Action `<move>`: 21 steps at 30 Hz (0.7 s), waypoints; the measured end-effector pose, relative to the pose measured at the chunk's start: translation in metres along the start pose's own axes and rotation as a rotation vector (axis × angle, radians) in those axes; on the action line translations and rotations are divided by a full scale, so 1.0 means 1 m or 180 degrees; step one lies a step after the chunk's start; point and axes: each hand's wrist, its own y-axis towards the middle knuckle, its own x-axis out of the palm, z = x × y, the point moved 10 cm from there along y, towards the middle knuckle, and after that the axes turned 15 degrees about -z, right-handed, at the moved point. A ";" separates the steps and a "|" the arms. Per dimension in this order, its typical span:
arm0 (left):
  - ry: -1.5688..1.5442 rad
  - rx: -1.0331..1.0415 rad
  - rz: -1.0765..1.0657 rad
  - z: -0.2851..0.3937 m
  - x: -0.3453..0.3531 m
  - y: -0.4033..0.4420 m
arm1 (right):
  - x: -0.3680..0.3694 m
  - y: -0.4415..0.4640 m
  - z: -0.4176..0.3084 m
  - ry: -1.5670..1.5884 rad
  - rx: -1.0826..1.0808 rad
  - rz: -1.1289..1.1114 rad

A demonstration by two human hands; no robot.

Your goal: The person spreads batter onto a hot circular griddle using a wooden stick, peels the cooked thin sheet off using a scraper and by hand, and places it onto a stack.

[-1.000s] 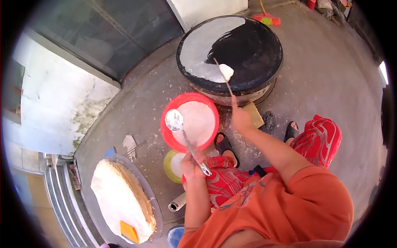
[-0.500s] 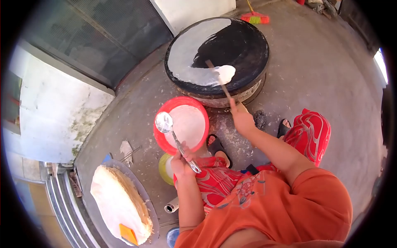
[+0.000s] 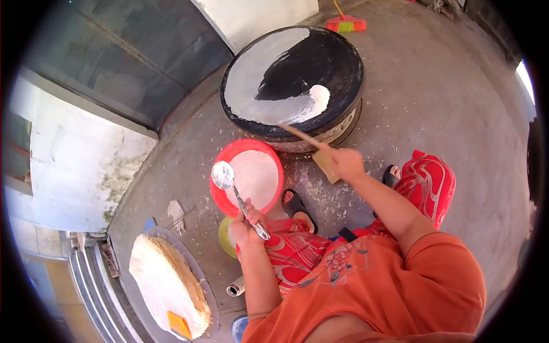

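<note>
My left hand (image 3: 247,226) is closed round the handle of a metal ladle (image 3: 223,175), whose batter-coated bowl is over the red basin (image 3: 217,192) of white batter (image 3: 255,179). In my right hand (image 3: 345,163) is a thin wooden stick (image 3: 300,135), its far end at the near rim of the round black griddle (image 3: 320,63). White batter (image 3: 246,80) covers the griddle's left side and curves along the near side, ending in a thick white lump (image 3: 319,98). The middle and right of the griddle surface show black.
A tall stack of thin pancakes (image 3: 166,280) with an orange scraper (image 3: 179,324) lies at the lower left. A yellow-green bowl (image 3: 225,236) is partly under my left hand. A broom (image 3: 345,24) lies behind the griddle; a cardboard piece (image 3: 326,167) is before it.
The batter lump has shifted a little right along the griddle, lengthening the white band. My right hand has swung the stick from the batter towards the near rim. The left still holds the ladle.
</note>
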 end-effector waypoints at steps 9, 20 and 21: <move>0.0126 0.0183 0.0112 -0.004 0.003 0.006 | -0.053 0.011 0.071 0.0320 0.0482 0.0313; 0.0179 0.0225 0.0277 -0.016 0.008 0.024 | -0.080 0.035 0.152 0.1140 0.1009 0.0329; 0.0102 0.0220 0.0268 -0.018 0.011 0.026 | -0.070 0.028 0.124 0.0853 0.0277 0.0144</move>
